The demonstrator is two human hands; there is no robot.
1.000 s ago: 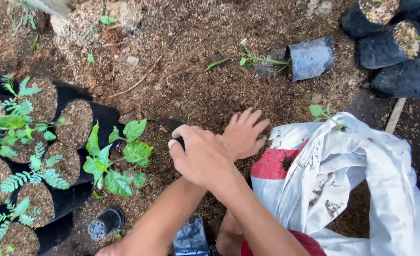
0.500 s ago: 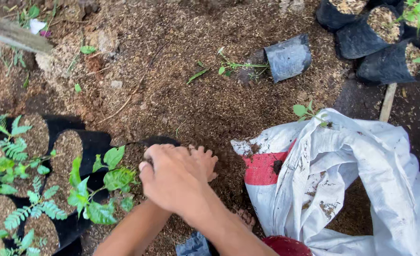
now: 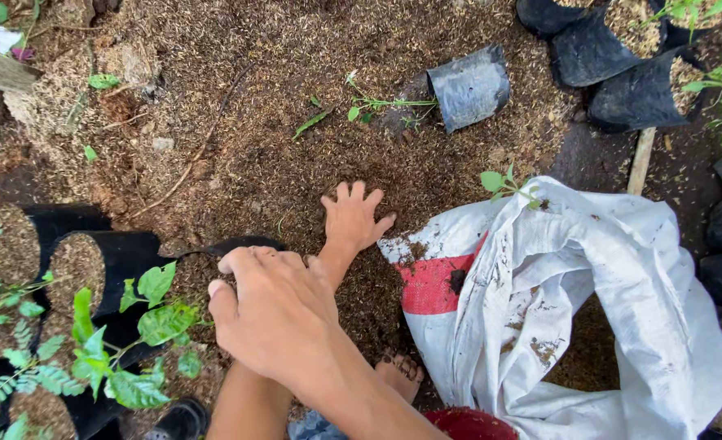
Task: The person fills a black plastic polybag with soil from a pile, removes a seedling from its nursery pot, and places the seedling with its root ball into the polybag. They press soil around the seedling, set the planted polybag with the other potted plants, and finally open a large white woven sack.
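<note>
Right hand: back to the camera, fingers loosely bent downward, half open, hovering over or pressing on the open mouth of a black plastic nursery bag packed with brown husk mix. We cannot tell whether anything is under the palm. Left hand: reaches further out, fully open, fingers spread, palm flat on the brown rice-husk and soil mound, gripping nothing. The arms cross, the right forearm lying over the left.

We judge the step as filling or firming the potting mix in that bag, with the left hand at the loose mix. The next move calls for a cupped left hand to pull mix towards the bag, and care around the broad-leaved green seedling just beside the right hand.

Outward:
- Bare foot near the bottom, between the arms and a white woven sack with a red patch, which lies open and crumpled on the right.
- Row of filled black bags with ferny green seedlings at the left edge.
- Toppled black bag with a thin seedling spilling out, lying on the mound, well apart from both hands.
- More upright black bags at top right.
</note>
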